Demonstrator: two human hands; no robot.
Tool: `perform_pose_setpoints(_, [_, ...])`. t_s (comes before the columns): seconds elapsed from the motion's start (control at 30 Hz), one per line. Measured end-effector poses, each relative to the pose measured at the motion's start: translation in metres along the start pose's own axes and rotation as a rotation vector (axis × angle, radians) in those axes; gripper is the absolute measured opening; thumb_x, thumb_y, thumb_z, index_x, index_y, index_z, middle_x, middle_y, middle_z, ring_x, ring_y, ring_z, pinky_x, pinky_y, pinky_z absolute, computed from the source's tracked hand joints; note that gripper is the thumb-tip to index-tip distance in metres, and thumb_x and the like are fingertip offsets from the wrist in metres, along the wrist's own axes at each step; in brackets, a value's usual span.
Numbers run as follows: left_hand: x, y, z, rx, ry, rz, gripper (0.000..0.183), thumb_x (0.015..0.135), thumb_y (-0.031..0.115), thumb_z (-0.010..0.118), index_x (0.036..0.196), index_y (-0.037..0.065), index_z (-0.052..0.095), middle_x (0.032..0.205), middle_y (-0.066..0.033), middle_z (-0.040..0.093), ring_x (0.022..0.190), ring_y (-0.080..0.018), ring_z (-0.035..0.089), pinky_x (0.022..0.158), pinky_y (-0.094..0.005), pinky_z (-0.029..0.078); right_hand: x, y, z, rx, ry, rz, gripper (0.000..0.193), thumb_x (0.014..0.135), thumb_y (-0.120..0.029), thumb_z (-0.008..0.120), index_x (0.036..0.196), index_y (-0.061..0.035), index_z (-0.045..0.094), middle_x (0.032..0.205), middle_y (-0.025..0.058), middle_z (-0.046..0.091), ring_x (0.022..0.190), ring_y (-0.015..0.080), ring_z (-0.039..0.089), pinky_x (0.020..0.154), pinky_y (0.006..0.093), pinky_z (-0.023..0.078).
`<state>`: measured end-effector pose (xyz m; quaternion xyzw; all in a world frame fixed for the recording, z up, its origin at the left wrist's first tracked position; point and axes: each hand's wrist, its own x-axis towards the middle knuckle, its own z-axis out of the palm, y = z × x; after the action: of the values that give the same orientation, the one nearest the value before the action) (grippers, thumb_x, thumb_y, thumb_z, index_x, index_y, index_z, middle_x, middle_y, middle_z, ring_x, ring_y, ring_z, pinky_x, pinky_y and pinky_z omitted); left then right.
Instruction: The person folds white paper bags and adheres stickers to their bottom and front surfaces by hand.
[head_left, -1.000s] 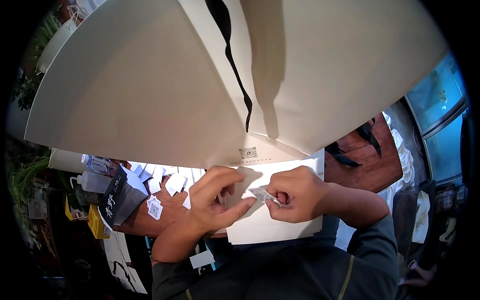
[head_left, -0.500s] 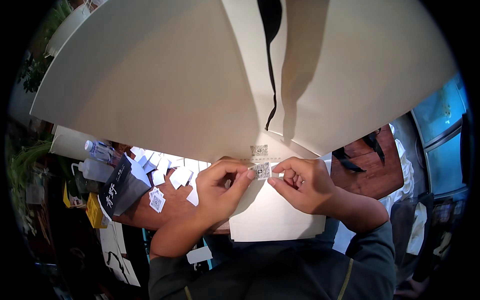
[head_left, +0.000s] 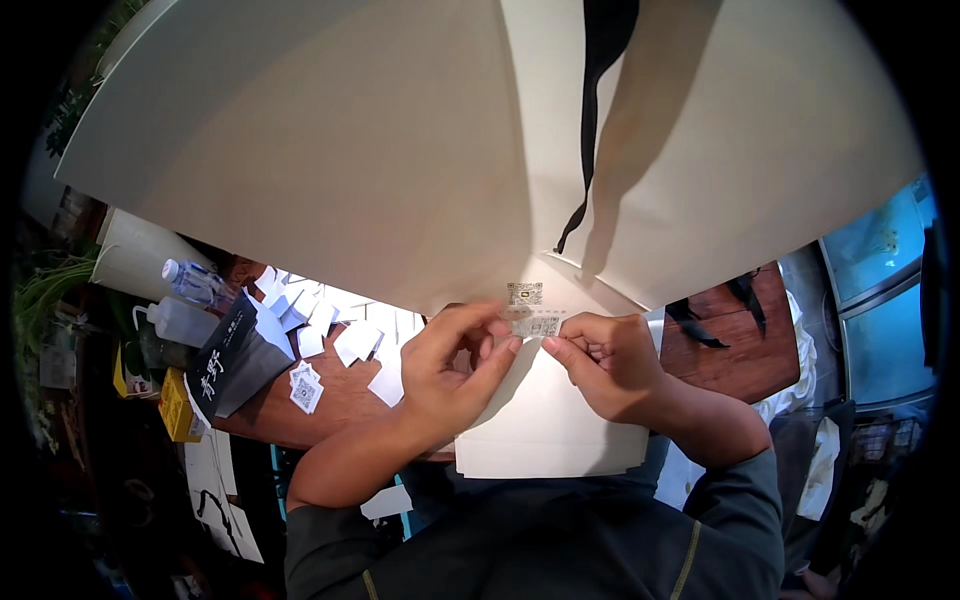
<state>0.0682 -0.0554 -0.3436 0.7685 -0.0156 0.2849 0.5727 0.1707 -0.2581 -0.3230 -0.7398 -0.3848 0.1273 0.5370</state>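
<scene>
A small white label (head_left: 542, 327) printed with a square black code is between my two hands, its left part blurred. My right hand (head_left: 612, 370) pinches its right end between thumb and curled fingers. My left hand (head_left: 448, 358) has its thumb at the label's lower left corner; the fingers curl in and are smeared by motion. Just beyond the label, a similar code (head_left: 525, 293) shows on the large off-white folded sheet (head_left: 320, 170), above a short dashed row. A pale flap (head_left: 555, 430) of stiff sheet lies below my hands, over my lap.
A black ribbon (head_left: 588, 130) hangs down the sheet. On the brown table (head_left: 335, 400), left, lie loose white cards (head_left: 360, 342), coded labels (head_left: 305, 388), a dark bag (head_left: 240, 360), bottles (head_left: 185, 322) and a yellow box (head_left: 178, 408). Black ribbon pieces (head_left: 695, 325) lie right.
The large sheet and its ribbon have shifted right in view. The label has moved slightly right and up, closer to my right fingertips. My left fingers are moving at its left end.
</scene>
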Motion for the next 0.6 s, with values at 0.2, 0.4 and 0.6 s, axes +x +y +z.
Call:
perform_pose_setpoints(0.2, [0.0, -0.004, -0.007, -0.027, -0.139, -0.155, 0.01, 0.099, 0.0, 0.078, 0.106, -0.004, 0.072, 0.091, -0.0057, 0.074, 0.078, -0.0085, 0.068, 0.068, -0.0235, 0.053, 0.0, 0.002, 0.002, 0.046, -0.028, 0.06, 0.018, 0.102, -0.008, 0.075, 0.089, 0.0046, 0.071, 0.058, 0.0065, 0.057, 0.051, 0.0109, 0.048, 0.049, 0.0317, 0.035])
perform_pose_setpoints(0.4, [0.0, -0.011, -0.002, -0.007, -0.115, -0.236, 0.013, 0.104, 0.008, 0.074, 0.104, -0.005, 0.07, 0.085, -0.0053, 0.074, 0.076, -0.0079, 0.068, 0.067, -0.0238, 0.053, 0.002, 0.007, 0.012, 0.125, 0.01, 0.114, 0.016, 0.105, -0.006, 0.07, 0.094, 0.0059, 0.069, 0.063, 0.0062, 0.062, 0.056, 0.0082, 0.053, 0.051, 0.0296, 0.037])
perform_pose_setpoints(0.6, [0.002, -0.012, 0.007, 0.066, -0.038, -0.241, 0.02, 0.105, 0.014, 0.074, 0.101, -0.005, 0.07, 0.081, -0.0072, 0.074, 0.072, -0.0093, 0.068, 0.064, -0.0257, 0.054, 0.004, 0.017, 0.017, 0.143, 0.007, 0.121, 0.013, 0.104, -0.005, 0.07, 0.099, 0.0056, 0.066, 0.063, 0.0062, 0.063, 0.055, 0.0072, 0.054, 0.05, 0.0291, 0.037])
